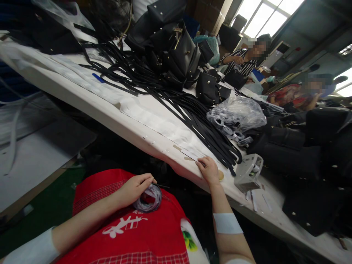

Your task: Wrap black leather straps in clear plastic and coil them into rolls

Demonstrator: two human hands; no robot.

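Note:
In my left hand [141, 185], held low in front of the red apron, is a coiled strap in clear plastic wrap [150, 200]. The fingers are closed over the top of the coil. My right hand [207, 168] rests at the near edge of the white table [145, 141], thumb and fingers pressed together. Whatever may be between those fingertips is too small to make out. Small brown tape pieces [189, 158] stick to the table edge just left of that hand. Past it lie many long black straps [192, 117] in a bundle.
A white tape dispenser [248, 172] stands right of my right hand. Behind it are a clear plastic bag of coils [238, 115] and piled black handbags [176, 55]. Two other people [236, 66] sit across the table. More black bags [286, 150] crowd the right side.

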